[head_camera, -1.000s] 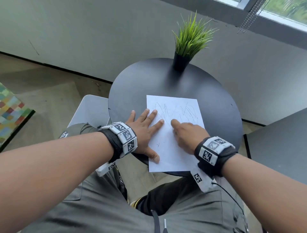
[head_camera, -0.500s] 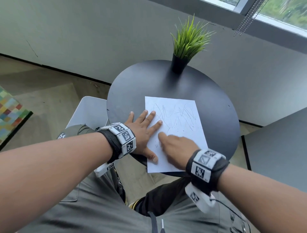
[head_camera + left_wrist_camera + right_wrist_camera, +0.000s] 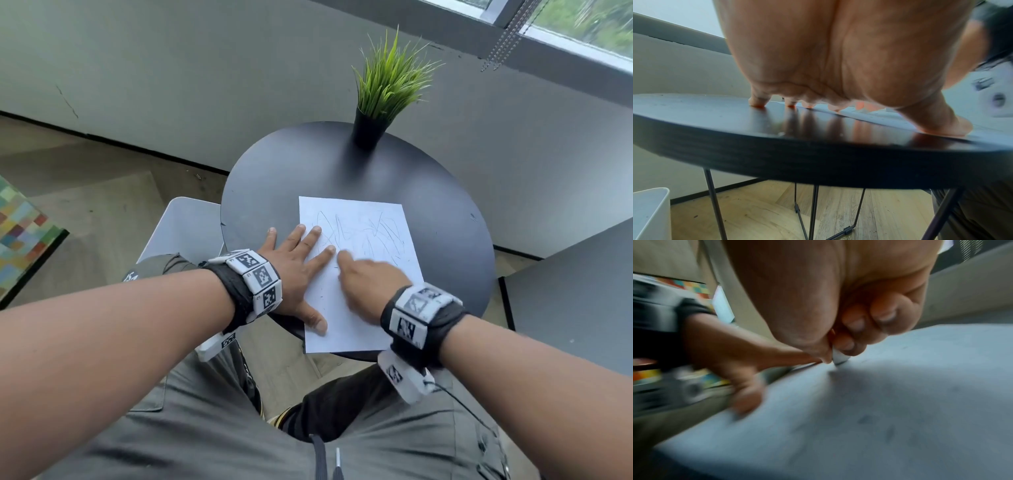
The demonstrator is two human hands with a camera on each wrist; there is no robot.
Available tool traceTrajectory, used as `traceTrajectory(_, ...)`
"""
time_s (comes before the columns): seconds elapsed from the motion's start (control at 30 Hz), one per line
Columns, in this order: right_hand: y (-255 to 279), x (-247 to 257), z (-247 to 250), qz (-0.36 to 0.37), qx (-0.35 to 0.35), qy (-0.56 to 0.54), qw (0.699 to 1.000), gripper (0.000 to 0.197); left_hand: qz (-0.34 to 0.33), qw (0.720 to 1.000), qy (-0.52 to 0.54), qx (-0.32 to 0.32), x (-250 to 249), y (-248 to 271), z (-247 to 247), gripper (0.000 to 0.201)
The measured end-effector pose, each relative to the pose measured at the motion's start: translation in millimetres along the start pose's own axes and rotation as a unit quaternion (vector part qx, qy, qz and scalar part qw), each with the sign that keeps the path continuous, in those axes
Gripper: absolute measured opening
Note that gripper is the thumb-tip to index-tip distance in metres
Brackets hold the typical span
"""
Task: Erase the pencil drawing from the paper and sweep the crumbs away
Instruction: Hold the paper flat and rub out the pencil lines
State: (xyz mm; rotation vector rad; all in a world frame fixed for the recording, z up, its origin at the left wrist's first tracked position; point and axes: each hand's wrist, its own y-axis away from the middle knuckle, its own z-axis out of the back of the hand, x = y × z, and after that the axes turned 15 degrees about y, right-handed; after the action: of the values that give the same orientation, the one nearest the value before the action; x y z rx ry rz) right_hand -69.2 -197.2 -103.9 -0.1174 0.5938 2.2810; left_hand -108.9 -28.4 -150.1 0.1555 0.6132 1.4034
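- Most pencil scribbles (image 3: 363, 236) still on paper (image 3: 346, 329), beyond right hand (image 3: 368, 277).
- Pinching white eraser (image 3: 839, 357), rubbing.
- Left hand (image 3: 294, 270) flat, fingers spread, pinning sheet.
- Sweeping crumbs not yet begun.

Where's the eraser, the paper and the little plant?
eraser (image 3: 839, 357), right wrist view, on its white tip touching the sheet.
paper (image 3: 346, 329), head view, on its bare lower part.
potted plant (image 3: 365, 132), head view, on its black pot.

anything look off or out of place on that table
One thing: the paper overhangs the near edge of the round table, its bottom strip unsupported. The left hand lies flat pinning it while the right hand rubs an eraser. No tears or creases show.
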Motion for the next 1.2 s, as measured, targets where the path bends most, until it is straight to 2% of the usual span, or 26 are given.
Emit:
traceTrajectory(0.07, 18.9, 18.4, -4.6, 0.088, 0.022, 0.010, 0.996, 0.021, 0.000, 1.000, -0.005, -0.004, 0.8, 0.2, -0.9, 0.141)
traceTrajectory(0.1, 23.0, 18.5, -6.1, 0.102, 0.029, 0.012, 0.994, 0.020, -0.001, 1.000, -0.005, -0.004, 0.8, -0.3, -0.5, 0.141)
traceTrajectory(0.13, 18.8, 11.2, -6.1, 0.088, 0.022, 0.016, 0.996, 0.018, 0.000, 1.000, -0.001, -0.002, 0.6, -0.8, 0.4, 0.141)
traceTrajectory(0.23, -5.2, -20.0, -5.3, -0.024, -0.008, 0.000, 1.000, 0.012, 0.003, 1.000, 0.005, 0.005, -1.2, -0.6, 1.9, 0.142)
traceTrajectory(0.27, -5.0, -18.2, -5.0, -0.026, -0.011, -0.003, 1.000, 0.011, 0.004, 1.000, 0.003, 0.006, -1.2, -0.1, 1.8, 0.142)
traceTrajectory(0.4, 31.8, 22.5, -10.4, 0.100, 0.008, 0.005, 0.995, 0.012, -0.001, 1.000, -0.005, -0.006, 0.5, 0.4, -1.2, 0.140)
traceTrajectory(0.43, 34.0, 18.5, -12.0, 0.098, 0.019, 0.002, 0.995, 0.012, -0.001, 1.000, -0.004, -0.005, 0.3, 0.0, -0.6, 0.141)
traceTrajectory(0.57, 3.8, -33.6, -11.9, -0.057, 0.021, -0.032, 0.998, 0.009, -0.002, 1.000, 0.010, -0.001, 0.0, 0.1, -0.4, 0.145)
traceTrajectory(0.63, 8.7, -24.4, -10.5, -0.040, 0.008, -0.024, 0.999, 0.008, -0.003, 1.000, 0.009, -0.005, 0.4, -0.3, -1.4, 0.146)
traceTrajectory(0.73, 31.0, 7.8, -20.8, 0.066, 0.014, -0.019, 0.998, 0.013, -0.001, 1.000, 0.004, -0.006, 1.3, -1.4, -2.1, 0.146)
traceTrajectory(0.77, 30.1, 3.2, -21.5, 0.053, 0.015, -0.024, 0.998, 0.014, 0.000, 1.000, 0.002, -0.004, 0.8, -1.8, -1.7, 0.145)
traceTrajectory(0.9, 0.7, -55.1, -25.2, -0.107, 0.031, -0.059, 0.992, 0.010, -0.003, 1.000, 0.010, -0.003, -0.8, -0.2, -2.2, 0.144)
traceTrajectory(1.0, -0.4, -69.0, -33.2, -0.105, 0.027, -0.047, 0.993, 0.012, -0.014, 0.999, 0.027, -0.022, 3.8, 2.5, -2.4, 0.138)
traceTrajectory(1.1, 7.3, -69.0, -37.2, -0.097, 0.038, -0.058, 0.993, 0.008, 0.019, 0.995, 0.074, -0.068, 12.1, 3.8, 0.5, 0.129)
traceTrajectory(1.2, 17.9, -58.3, -27.7, -0.082, 0.020, -0.066, 0.994, 0.008, 0.026, 0.994, 0.064, -0.083, 13.1, 1.0, 0.5, 0.129)
